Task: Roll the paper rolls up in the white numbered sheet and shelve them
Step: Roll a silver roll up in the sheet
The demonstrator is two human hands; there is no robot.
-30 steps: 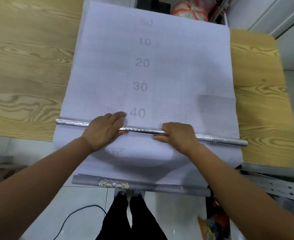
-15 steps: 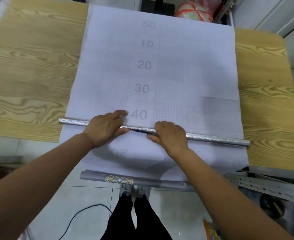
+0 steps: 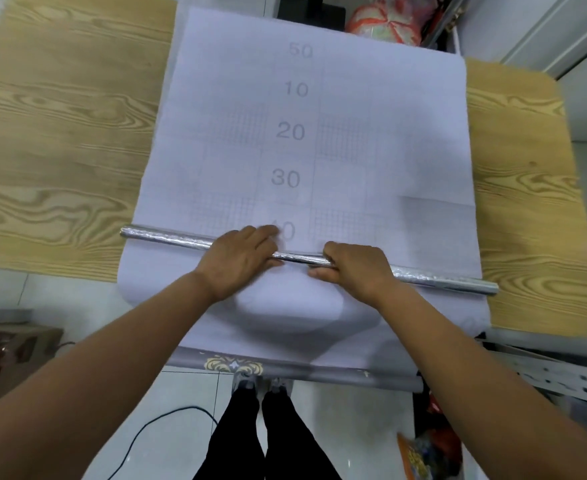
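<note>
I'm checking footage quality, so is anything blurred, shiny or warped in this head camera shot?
Head view: the wooden table blurs toward its right edge; its straight edges bow from the wide-angle lens; the silver foil roll glints; the white numbered sheet is softly lit.

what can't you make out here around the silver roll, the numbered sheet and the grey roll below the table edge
Head view only:
- Silver roll: middle hidden under the left hand and right hand.
- White numbered sheet: the 40 is half covered by the left hand; a faint number by the right forearm is too blurred.
- Grey patterned roll: upper side hidden by the sheet's overhang.
- Perforated metal strips: blurred, cut off by the right edge.
</note>
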